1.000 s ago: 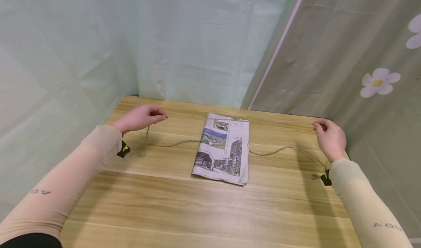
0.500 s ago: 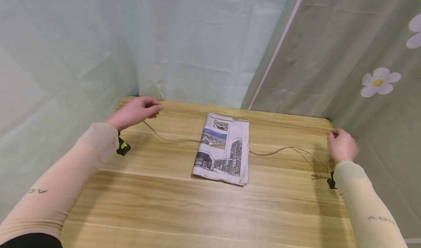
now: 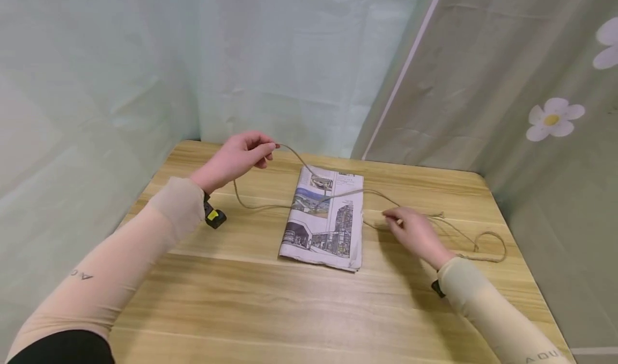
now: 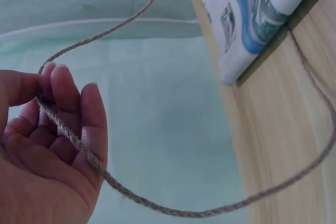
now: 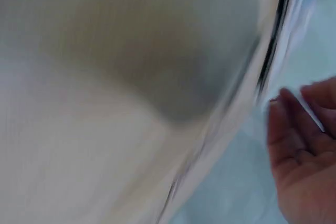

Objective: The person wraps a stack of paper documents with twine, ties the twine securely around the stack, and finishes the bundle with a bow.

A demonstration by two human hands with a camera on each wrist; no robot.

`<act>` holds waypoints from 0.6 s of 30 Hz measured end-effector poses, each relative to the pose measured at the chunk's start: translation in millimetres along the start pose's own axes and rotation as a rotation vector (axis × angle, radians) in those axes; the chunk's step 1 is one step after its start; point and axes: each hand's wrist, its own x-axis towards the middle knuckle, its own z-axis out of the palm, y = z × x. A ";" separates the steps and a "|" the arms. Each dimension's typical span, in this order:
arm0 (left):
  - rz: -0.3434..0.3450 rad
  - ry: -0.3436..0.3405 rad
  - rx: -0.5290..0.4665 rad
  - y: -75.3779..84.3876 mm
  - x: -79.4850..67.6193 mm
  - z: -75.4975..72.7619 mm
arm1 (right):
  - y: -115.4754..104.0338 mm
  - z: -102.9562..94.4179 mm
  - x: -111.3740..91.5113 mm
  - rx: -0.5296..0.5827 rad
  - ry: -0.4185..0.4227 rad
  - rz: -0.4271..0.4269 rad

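Note:
A folded newspaper lies on the wooden table, with pictures of buildings on its upper face. My left hand is raised at the paper's far left, pinching a length of brown twine between thumb and fingertips. From that pinch one strand runs over the far part of the newspaper, while another hangs down and passes under its left side. Twine also crosses the top of the paper toward the right. My right hand is just right of the newspaper, thumb and fingertips apart in the right wrist view, nothing between them.
More twine lies curled on the table beyond the right hand, with a frayed knot near the fingers. Pale curtains hang behind the table and on both sides, close to its edges.
My left hand has moved right with the twine, and my right hand has swung left toward the newspaper. The strand along the paper's far edge now crosses its middle; more twine lies at right.

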 end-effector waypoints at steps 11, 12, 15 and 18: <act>-0.012 -0.035 0.001 -10.7 -0.8 23.2 | -48.2 57.5 8.9 -0.072 -0.331 -0.055; -0.013 -0.036 0.003 -10.7 -1.3 23.9 | -50.6 59.2 8.2 -0.070 -0.361 -0.050; -0.005 -0.042 0.002 -8.9 -1.2 25.3 | -56.1 61.1 5.9 -0.063 -0.396 -0.040; -0.010 -0.043 -0.011 -7.0 -0.1 25.7 | -59.2 61.3 4.6 -0.077 -0.387 -0.043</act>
